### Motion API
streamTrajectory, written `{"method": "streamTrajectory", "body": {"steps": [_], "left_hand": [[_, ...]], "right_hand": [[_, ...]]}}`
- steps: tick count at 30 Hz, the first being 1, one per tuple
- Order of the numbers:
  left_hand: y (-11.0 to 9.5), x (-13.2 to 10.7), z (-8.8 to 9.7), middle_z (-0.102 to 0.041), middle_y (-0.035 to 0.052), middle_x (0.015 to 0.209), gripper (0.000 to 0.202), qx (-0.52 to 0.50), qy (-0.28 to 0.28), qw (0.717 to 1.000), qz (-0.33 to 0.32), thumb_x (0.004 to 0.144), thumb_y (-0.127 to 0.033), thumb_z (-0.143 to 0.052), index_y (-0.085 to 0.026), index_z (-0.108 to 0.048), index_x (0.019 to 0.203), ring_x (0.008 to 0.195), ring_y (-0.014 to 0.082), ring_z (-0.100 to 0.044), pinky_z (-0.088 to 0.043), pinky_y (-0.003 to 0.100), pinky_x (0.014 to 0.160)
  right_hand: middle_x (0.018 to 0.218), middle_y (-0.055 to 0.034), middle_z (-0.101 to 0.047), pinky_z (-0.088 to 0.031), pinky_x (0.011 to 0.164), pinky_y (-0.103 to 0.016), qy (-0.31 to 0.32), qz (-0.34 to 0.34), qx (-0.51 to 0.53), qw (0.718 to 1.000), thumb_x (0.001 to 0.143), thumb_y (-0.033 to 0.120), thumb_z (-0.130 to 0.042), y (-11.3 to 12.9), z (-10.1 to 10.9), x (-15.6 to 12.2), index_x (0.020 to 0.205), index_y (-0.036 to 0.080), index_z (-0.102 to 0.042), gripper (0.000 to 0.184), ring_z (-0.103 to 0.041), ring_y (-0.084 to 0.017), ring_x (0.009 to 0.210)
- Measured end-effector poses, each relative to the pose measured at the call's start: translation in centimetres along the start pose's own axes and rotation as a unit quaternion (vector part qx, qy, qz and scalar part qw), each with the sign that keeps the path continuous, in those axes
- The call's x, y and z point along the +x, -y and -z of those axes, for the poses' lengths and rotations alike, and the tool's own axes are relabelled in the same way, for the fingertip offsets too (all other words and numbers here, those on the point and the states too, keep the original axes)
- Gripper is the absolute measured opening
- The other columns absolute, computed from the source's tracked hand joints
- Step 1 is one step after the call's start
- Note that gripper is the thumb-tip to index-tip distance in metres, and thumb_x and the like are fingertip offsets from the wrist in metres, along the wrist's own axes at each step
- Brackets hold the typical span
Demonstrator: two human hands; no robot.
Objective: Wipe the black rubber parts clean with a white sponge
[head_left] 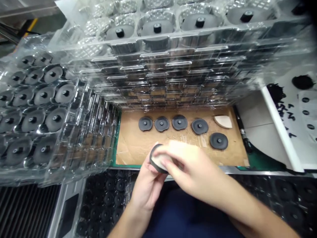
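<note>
"Where's the piece being worked?"

"It's a dark disc, gripped in the left hand at the cardboard's near side. The hands are together: fingers of the right hand seem to touch its pale face; blur hides whether they pinch."

"Which step?"

"Probably pressing or smoothing that face."

"Next move?"

"It calls for a steady left grip, I'd judge, clear of the five loose discs farther off."

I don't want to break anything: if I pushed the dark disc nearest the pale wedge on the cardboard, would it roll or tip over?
The dark disc would probably slide, not roll, because it lies flat on the cardboard. It seems unlikely to tip, since its knob is short beside its wide body. It may be light, as that body looks thin.
</note>
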State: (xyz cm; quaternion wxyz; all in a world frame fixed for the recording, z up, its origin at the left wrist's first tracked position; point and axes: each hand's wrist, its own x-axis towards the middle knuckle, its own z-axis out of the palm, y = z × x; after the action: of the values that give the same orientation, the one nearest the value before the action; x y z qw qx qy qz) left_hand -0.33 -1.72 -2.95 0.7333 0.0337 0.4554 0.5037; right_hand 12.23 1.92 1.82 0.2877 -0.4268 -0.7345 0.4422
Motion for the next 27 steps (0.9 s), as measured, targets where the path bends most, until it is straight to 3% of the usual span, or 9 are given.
{"method": "streamTrajectory", "body": {"steps": [3,7,8,12,14,17,20,23,27], "left_hand": [[-0.6,-0.2,-0.6,-0.073,0.0049,0.094,0.037,0.015,0.026,0.999,0.022,0.065,-0.02,-0.077,-0.019,-0.069,0.101,0.088,0.0186,-0.067,-0.053,0.026,0.083],[-0.9,-0.1,-1.0,-0.071,0.0037,0.105,0.05,0.02,0.01,1.0,0.021,0.063,-0.02,-0.079,-0.025,-0.065,0.111,0.093,0.0176,-0.067,-0.055,0.022,0.078],[-0.9,-0.1,-1.0,-0.072,0.0038,0.103,0.048,0.02,0.013,1.0,0.017,0.063,-0.021,-0.079,-0.024,-0.067,0.109,0.093,0.0175,-0.067,-0.055,0.021,0.077],[-0.9,-0.2,-1.4,-0.073,0.0027,0.089,0.033,0.026,0.042,0.998,0.028,0.065,-0.026,-0.078,-0.022,-0.072,0.097,0.087,0.0157,-0.068,-0.054,0.02,0.077],[-1.2,-0.4,-1.4,-0.073,0.0012,0.095,0.035,0.019,0.042,0.998,0.036,0.064,-0.024,-0.079,-0.025,-0.072,0.098,0.091,0.015,-0.067,-0.053,0.019,0.081],[-1.6,-0.4,-0.9,-0.072,0.0003,0.105,0.041,0.001,0.049,0.998,0.04,0.061,-0.023,-0.081,-0.027,-0.071,0.1,0.096,0.0145,-0.066,-0.052,0.018,0.083],[-1.6,-0.2,-0.8,-0.072,0.0,0.106,0.042,-0.019,0.05,0.998,0.026,0.06,-0.021,-0.081,-0.027,-0.071,0.1,0.094,0.0125,-0.066,-0.052,0.017,0.082],[-1.7,-0.1,-1.1,-0.072,-0.0014,0.104,0.04,-0.023,0.032,0.999,0.01,0.061,-0.017,-0.08,-0.029,-0.071,0.098,0.094,0.0126,-0.066,-0.053,0.018,0.081],[-1.8,-0.2,-0.9,-0.07,0.0003,0.107,0.041,-0.016,0.013,1.0,0.006,0.063,-0.021,-0.079,-0.028,-0.07,0.102,0.098,0.0162,-0.065,-0.054,0.022,0.082]], "right_hand": [[0.091,-0.0081,-0.064,-0.049,0.076,-0.026,-0.093,0.044,0.015,0.995,0.09,0.012,-0.043,-0.2,0.1,-0.2,0.107,0.011,-0.062,0.025,-0.06,-0.016,0.083],[0.089,-0.0009,-0.065,-0.049,0.072,-0.019,0.019,-0.008,0.046,0.999,0.089,0.011,-0.048,-0.1,0.8,-1.0,0.1,0.019,-0.064,0.021,-0.06,-0.01,0.078],[0.089,-0.0004,-0.066,-0.049,0.073,-0.019,0.013,-0.019,0.037,0.999,0.089,0.011,-0.048,0.0,0.8,-0.9,0.1,0.019,-0.064,0.021,-0.06,-0.01,0.078],[0.091,-0.0073,-0.065,-0.05,0.076,-0.026,-0.107,0.04,0.004,0.993,0.09,0.012,-0.044,0.3,0.5,-0.6,0.107,0.011,-0.062,0.025,-0.06,-0.015,0.082],[0.088,-0.0053,-0.064,-0.049,0.073,-0.023,-0.066,0.042,0.025,0.997,0.09,0.011,-0.045,0.2,0.8,-0.9,0.105,0.013,-0.063,0.023,-0.06,-0.013,0.079],[0.083,0.0006,-0.064,-0.046,0.066,-0.017,0.015,-0.021,0.01,1.0,0.089,0.011,-0.051,-0.2,2.0,-1.9,0.101,0.019,-0.064,0.02,-0.059,-0.008,0.072],[0.083,-0.0012,-0.064,-0.046,0.066,-0.021,-0.023,-0.042,-0.082,0.995,0.089,0.013,-0.05,-0.4,2.7,-2.5,0.101,0.018,-0.064,0.019,-0.06,-0.011,0.073],[0.082,-0.0058,-0.064,-0.047,0.062,-0.026,-0.072,0.004,-0.142,0.987,0.088,0.01,-0.046,-0.1,2.1,-2.4,0.105,0.012,-0.062,0.023,-0.06,-0.015,0.069],[0.085,-0.0036,-0.065,-0.048,0.065,-0.021,-0.02,0.015,-0.063,0.998,0.089,0.011,-0.046,0.2,1.5,-1.9,0.105,0.015,-0.062,0.023,-0.062,-0.013,0.073]]}}
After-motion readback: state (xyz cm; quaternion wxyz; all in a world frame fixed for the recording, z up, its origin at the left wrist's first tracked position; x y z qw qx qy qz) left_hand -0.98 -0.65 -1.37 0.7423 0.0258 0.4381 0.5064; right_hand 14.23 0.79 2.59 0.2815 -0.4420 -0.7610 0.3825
